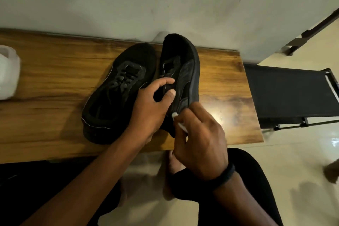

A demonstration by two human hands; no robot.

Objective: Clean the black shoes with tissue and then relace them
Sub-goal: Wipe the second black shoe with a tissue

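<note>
Two black shoes sit on the wooden table (55, 71), and the cleaning is under way. The left hand (152, 108) curls round the collar of the tipped shoe (183, 68), thumb on the outside and fingers hooked in the opening, propping it on its edge with the side panel facing up and to the right. The right hand (200, 139) comes in at the heel end, fingers bunched on a small white tissue (175, 114) pressed against the shoe's side, low, near the sole.

Here's the key: the shoe's long axis runs straight away from the person, heel close, toe up at the wall (165, 5). So the uncleaned length lies ahead of the right hand, and I'd say the natural stroke is forward along that panel toward the toe.

Room? On the left it's tight: the flat shoe (119, 93) lies just beside, upright on its sole with its laces in. On the right there's bare table beyond the sole before the table's end, with a black chair (293, 93) past it. The near edge sits right under both wrists. A white object (7, 73) at the far left is cut off; what it is I can't tell. Relacing looks a way off.
</note>
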